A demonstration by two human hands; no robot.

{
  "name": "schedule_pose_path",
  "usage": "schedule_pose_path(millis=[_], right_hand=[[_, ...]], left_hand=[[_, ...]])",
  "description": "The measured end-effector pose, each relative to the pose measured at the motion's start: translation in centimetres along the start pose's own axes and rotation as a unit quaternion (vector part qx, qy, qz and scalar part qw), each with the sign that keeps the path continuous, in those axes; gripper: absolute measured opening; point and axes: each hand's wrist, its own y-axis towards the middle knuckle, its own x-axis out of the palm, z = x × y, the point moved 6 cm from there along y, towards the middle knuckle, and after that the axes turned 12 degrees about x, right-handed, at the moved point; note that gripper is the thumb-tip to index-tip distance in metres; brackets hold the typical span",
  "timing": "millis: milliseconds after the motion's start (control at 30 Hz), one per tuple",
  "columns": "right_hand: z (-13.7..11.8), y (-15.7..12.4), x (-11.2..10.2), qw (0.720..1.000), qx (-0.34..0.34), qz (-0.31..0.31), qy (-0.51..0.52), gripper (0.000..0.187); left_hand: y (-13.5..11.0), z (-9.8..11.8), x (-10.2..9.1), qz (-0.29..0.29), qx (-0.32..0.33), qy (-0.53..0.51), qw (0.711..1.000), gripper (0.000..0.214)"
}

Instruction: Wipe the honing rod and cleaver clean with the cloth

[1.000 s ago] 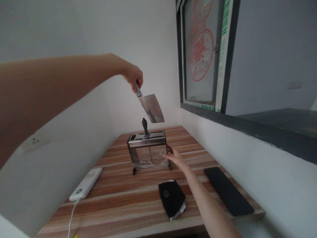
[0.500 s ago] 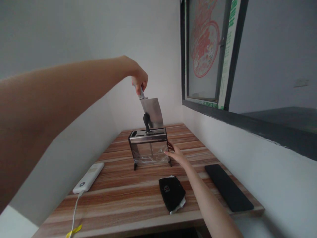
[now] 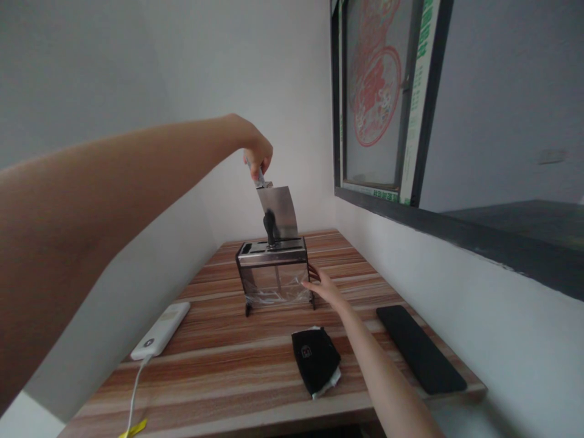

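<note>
— What are your 2 hands doing?

— My left hand [image 3: 258,153] is closed tight around the handle of a cleaver [image 3: 278,211], blade hanging down, its lower edge at the top slots of the knife rack [image 3: 274,271]. My right hand [image 3: 325,286] lies open, fingers flat against the rack's right side.

— How does the cleaver handle?

— I judge it heavy, stiff and sharp, so the handle is the only safe hold. 1 black-handled tool [image 3: 269,226] already stands in the rack.

— What surrounds it?

— On the wooden counter [image 3: 219,359]: a white power bank [image 3: 160,331], a black pouch [image 3: 316,360], a black slab [image 3: 420,348].
</note>
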Motion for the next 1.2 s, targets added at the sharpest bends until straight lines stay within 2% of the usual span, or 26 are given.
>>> schedule_pose_path(millis=[100, 233, 433, 633, 767, 1067, 1200], right_hand=[[0.2, 0.1, 0.0, 1.000, 0.003, 0.001, -0.003, 0.065], [0.1, 0.1, 0.0, 1.000, 0.000, -0.001, -0.007, 0.064], [-0.1, 0.1, 0.0, 1.000, -0.004, -0.006, -0.009, 0.063], [0.1, 0.2, 0.0, 1.000, -0.002, -0.012, -0.012, 0.064], [-0.1, 0.1, 0.1, 1.000, 0.001, -0.015, -0.015, 0.064], [-0.3, -0.1, 0.0, 0.999, 0.010, -0.011, -0.028, 0.062], [-0.4, -0.1, 0.0, 0.999, 0.008, -0.012, -0.031, 0.061]], left_hand=[[0.0, 0.5, -0.3, 0.002, -0.002, -0.008, 1.000, 0.005], [0.0, 1.0, -0.5, -0.002, -0.005, -0.013, 1.000, 0.013], [0.0, 1.1, -0.5, -0.022, 0.008, 0.037, 0.999, 0.009], [1.2, 0.7, 0.1, -0.097, 0.001, 0.073, 0.993, 0.022], [1.5, 0.3, 0.7, -0.118, 0.004, 0.074, 0.990, 0.027], [1.6, -0.6, 0.8, -0.102, 0.002, 0.077, 0.992, 0.023], [2.6, -0.7, 1.3, -0.084, 0.010, 0.057, 0.995, 0.031]])
